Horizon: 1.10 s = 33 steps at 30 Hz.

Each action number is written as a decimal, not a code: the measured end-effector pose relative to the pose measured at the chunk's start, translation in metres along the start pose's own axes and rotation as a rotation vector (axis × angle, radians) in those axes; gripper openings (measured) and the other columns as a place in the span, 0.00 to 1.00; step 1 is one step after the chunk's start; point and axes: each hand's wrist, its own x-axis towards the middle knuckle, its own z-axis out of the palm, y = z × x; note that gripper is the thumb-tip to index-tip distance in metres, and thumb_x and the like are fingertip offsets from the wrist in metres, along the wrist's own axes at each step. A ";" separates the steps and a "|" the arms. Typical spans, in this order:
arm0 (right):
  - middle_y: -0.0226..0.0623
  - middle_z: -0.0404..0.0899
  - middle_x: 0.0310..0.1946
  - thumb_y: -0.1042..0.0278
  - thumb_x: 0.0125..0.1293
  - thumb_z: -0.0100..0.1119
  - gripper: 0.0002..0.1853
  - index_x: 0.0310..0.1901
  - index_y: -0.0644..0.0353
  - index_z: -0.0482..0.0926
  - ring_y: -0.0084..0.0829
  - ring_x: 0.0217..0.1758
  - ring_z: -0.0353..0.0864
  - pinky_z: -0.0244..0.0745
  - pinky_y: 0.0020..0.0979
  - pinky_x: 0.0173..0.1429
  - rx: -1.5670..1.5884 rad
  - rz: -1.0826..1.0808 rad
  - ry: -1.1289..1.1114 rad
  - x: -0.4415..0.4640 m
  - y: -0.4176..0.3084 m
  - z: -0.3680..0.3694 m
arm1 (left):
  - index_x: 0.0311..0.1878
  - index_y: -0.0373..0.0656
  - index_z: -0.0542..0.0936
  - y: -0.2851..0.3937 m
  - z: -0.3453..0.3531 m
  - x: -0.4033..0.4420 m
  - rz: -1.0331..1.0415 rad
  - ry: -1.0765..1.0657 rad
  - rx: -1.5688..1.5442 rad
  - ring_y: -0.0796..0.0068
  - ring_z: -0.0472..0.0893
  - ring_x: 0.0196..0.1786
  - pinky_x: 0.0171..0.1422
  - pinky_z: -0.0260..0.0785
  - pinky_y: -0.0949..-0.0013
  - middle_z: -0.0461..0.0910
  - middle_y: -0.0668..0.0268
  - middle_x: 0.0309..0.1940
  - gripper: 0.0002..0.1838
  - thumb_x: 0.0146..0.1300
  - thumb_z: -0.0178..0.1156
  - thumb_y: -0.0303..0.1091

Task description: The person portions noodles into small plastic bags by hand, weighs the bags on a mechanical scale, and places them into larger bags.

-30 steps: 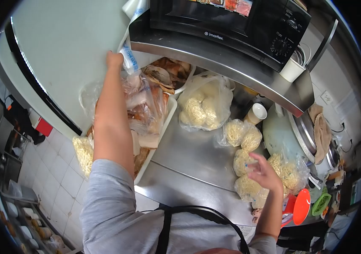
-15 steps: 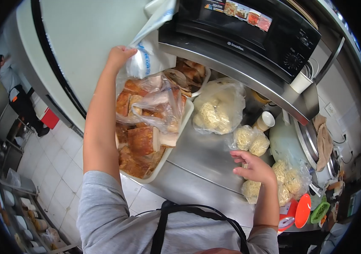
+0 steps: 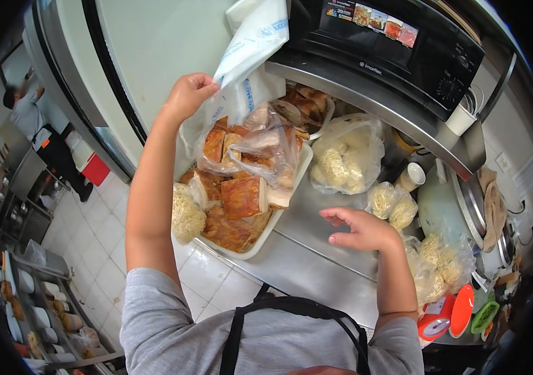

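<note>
My left hand (image 3: 193,94) pinches the lower edge of a white plastic bag (image 3: 254,44) with blue print, which hangs from above at the microwave's left side. Below it is a white tray (image 3: 306,161) of roasted pork slabs (image 3: 241,197) with browned skin, partly covered by a clear plastic bag (image 3: 260,147). Over the steel counter, my right hand (image 3: 360,229) is open with nothing in it, thumb and fingers apart. Bagged noodles (image 3: 391,203) lie just beyond it, and more noodle bags (image 3: 438,259) are beside its wrist. Another noodle bag (image 3: 188,215) shows at the tray's left edge.
A black microwave (image 3: 379,56) sits on a steel shelf (image 3: 366,115) over the counter (image 3: 316,247). A large bag of noodles (image 3: 344,156), a paper cup (image 3: 411,177) and a red scale (image 3: 436,319) are around. At far left a person (image 3: 35,119) stands near a red box (image 3: 96,169).
The view has shifted. The printed plastic spreads wider from my left hand. My right hand has moved left, away from the bagged noodles. The person in the background now has raised arms.
</note>
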 end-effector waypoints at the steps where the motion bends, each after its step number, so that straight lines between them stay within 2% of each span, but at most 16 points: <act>1: 0.42 0.69 0.52 0.59 0.54 0.59 0.29 0.56 0.57 0.63 0.38 0.50 0.72 0.72 0.32 0.47 -0.001 -0.007 -0.005 0.001 -0.002 0.001 | 0.29 0.39 0.77 0.005 0.000 -0.003 0.008 0.027 0.034 0.81 0.70 0.27 0.34 0.64 0.73 0.75 0.71 0.22 0.08 0.55 0.57 0.34; 6: 0.42 0.70 0.50 0.60 0.53 0.59 0.28 0.55 0.58 0.65 0.35 0.49 0.72 0.72 0.30 0.45 -0.014 -0.072 0.008 0.010 -0.011 0.006 | 0.28 0.41 0.77 0.043 0.007 -0.033 0.057 0.131 0.183 0.78 0.68 0.22 0.28 0.63 0.70 0.74 0.66 0.20 0.09 0.54 0.60 0.37; 8: 0.41 0.71 0.49 0.61 0.53 0.60 0.27 0.55 0.58 0.65 0.33 0.48 0.72 0.71 0.29 0.44 0.005 -0.105 0.033 0.014 -0.017 0.008 | 0.27 0.40 0.76 0.044 0.022 -0.048 0.155 0.146 0.096 0.78 0.68 0.23 0.30 0.64 0.70 0.72 0.64 0.18 0.09 0.53 0.60 0.36; 10: 0.40 0.72 0.47 0.62 0.52 0.61 0.27 0.54 0.58 0.66 0.31 0.47 0.73 0.70 0.28 0.44 0.051 -0.117 0.053 0.014 -0.020 0.013 | 0.29 0.39 0.75 0.038 0.036 -0.060 0.297 0.125 0.087 0.64 0.72 0.25 0.32 0.65 0.66 0.73 0.56 0.22 0.08 0.55 0.56 0.34; 11: 0.40 0.72 0.47 0.63 0.52 0.61 0.27 0.54 0.59 0.67 0.30 0.46 0.73 0.70 0.28 0.45 0.070 -0.136 0.059 0.017 -0.022 0.014 | 0.30 0.39 0.75 0.044 0.039 -0.067 0.475 0.190 0.158 0.59 0.73 0.25 0.32 0.66 0.64 0.73 0.55 0.22 0.07 0.56 0.55 0.34; 13: 0.38 0.73 0.45 0.64 0.52 0.61 0.26 0.54 0.59 0.68 0.28 0.45 0.73 0.69 0.27 0.46 0.116 -0.140 0.086 0.019 -0.024 0.018 | 0.26 0.40 0.74 0.054 0.045 -0.086 0.525 0.070 0.109 0.57 0.73 0.26 0.31 0.65 0.61 0.72 0.55 0.21 0.06 0.53 0.55 0.32; 15: 0.39 0.70 0.47 0.57 0.51 0.62 0.32 0.56 0.62 0.64 0.27 0.48 0.70 0.66 0.27 0.49 0.309 -0.136 0.162 0.021 -0.027 0.021 | 0.22 0.43 0.74 0.060 0.067 -0.122 0.651 -0.036 0.145 0.55 0.74 0.28 0.34 0.65 0.57 0.74 0.58 0.20 0.07 0.50 0.56 0.35; 16: 0.40 0.70 0.47 0.55 0.51 0.62 0.35 0.57 0.63 0.62 0.27 0.50 0.69 0.66 0.27 0.49 0.402 -0.176 0.250 0.023 -0.027 0.025 | 0.19 0.42 0.72 0.064 0.080 -0.142 0.783 0.082 0.167 0.59 0.73 0.24 0.29 0.65 0.60 0.73 0.61 0.18 0.08 0.47 0.60 0.33; 18: 0.42 0.68 0.49 0.48 0.49 0.63 0.42 0.60 0.64 0.55 0.29 0.52 0.66 0.65 0.29 0.51 0.503 -0.265 0.396 0.033 -0.023 0.030 | 0.18 0.45 0.71 0.071 0.103 -0.179 0.793 0.113 0.168 0.61 0.72 0.23 0.30 0.63 0.61 0.71 0.64 0.16 0.09 0.46 0.60 0.34; 21: 0.41 0.69 0.47 0.51 0.54 0.58 0.38 0.60 0.65 0.54 0.30 0.49 0.70 0.65 0.31 0.53 0.811 -0.338 0.500 0.038 -0.008 0.045 | 0.20 0.46 0.71 0.071 0.154 -0.231 0.797 -0.045 -0.059 0.63 0.73 0.25 0.32 0.61 0.62 0.71 0.67 0.17 0.08 0.48 0.59 0.36; 22: 0.39 0.70 0.45 0.59 0.58 0.55 0.30 0.58 0.65 0.57 0.31 0.46 0.71 0.66 0.32 0.52 0.992 -0.314 0.442 0.032 -0.018 0.052 | 0.22 0.46 0.72 0.072 0.171 -0.249 0.754 -0.117 -0.036 0.64 0.73 0.27 0.32 0.61 0.62 0.72 0.67 0.20 0.07 0.49 0.58 0.36; 24: 0.39 0.72 0.42 0.65 0.59 0.53 0.25 0.55 0.65 0.60 0.29 0.43 0.72 0.66 0.29 0.49 0.914 -0.303 0.616 0.023 -0.031 0.065 | 0.22 0.45 0.71 0.067 0.203 -0.281 0.674 -0.211 -0.065 0.62 0.73 0.29 0.31 0.62 0.61 0.73 0.66 0.22 0.08 0.50 0.58 0.36; 28: 0.36 0.72 0.37 0.74 0.60 0.48 0.14 0.48 0.64 0.67 0.24 0.39 0.70 0.66 0.25 0.44 0.765 -0.275 0.863 -0.005 -0.018 0.083 | 0.27 0.43 0.74 0.060 0.225 -0.332 0.351 -0.590 -0.318 0.69 0.74 0.33 0.35 0.65 0.67 0.74 0.65 0.25 0.09 0.54 0.56 0.39; 30: 0.35 0.70 0.35 0.76 0.60 0.47 0.11 0.45 0.64 0.67 0.23 0.38 0.68 0.65 0.24 0.43 0.390 -0.338 0.795 -0.030 0.008 0.095 | 0.31 0.42 0.76 0.050 0.212 -0.351 0.244 -0.673 -0.572 0.72 0.75 0.35 0.38 0.67 0.70 0.75 0.66 0.27 0.12 0.58 0.55 0.42; 31: 0.34 0.70 0.34 0.77 0.60 0.47 0.10 0.44 0.64 0.68 0.22 0.37 0.67 0.64 0.23 0.42 0.205 -0.368 0.752 -0.039 0.019 0.104 | 0.36 0.42 0.75 0.029 0.215 -0.358 0.069 -0.636 -0.658 0.74 0.74 0.37 0.41 0.67 0.72 0.75 0.67 0.30 0.15 0.59 0.53 0.46; 33: 0.35 0.69 0.36 0.80 0.57 0.50 0.08 0.39 0.64 0.68 0.22 0.38 0.67 0.64 0.22 0.43 0.284 -0.569 0.670 -0.049 0.019 0.131 | 0.47 0.43 0.71 0.020 0.186 -0.377 -0.246 -0.472 -0.848 0.74 0.74 0.40 0.44 0.67 0.72 0.74 0.68 0.37 0.23 0.60 0.50 0.53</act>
